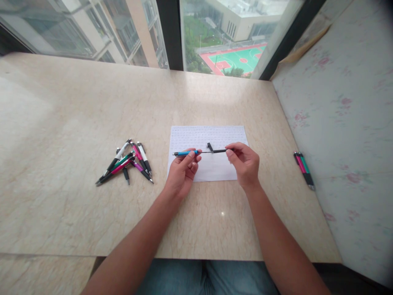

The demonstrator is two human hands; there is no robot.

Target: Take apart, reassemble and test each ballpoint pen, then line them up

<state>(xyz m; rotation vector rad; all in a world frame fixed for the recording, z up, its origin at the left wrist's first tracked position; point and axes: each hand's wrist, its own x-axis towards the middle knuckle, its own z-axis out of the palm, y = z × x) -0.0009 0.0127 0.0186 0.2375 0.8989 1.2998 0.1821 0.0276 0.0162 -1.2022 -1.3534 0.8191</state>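
Note:
My left hand point(184, 168) is closed around the blue barrel of a ballpoint pen point(185, 153), its clicker end pointing left. A thin dark refill point(206, 152) bridges the space between my two hands. In the fingertips of my right hand point(245, 162) is a black pen section point(219, 151), in line with the blue barrel. Both hands are over a sheet of paper point(211, 172) with rows of small writing on its upper part. Close to the black section, a small black piece point(209, 146) appears on the sheet; its kind is unclear.
Several pens point(123, 164) in white, green, pink and purple lie in a loose pile on the left of the stone tabletop point(76, 221). Two more pens point(303, 168), pink and green, rest against the flowered wall point(344, 143). Windows point(230, 37) border the far edge.

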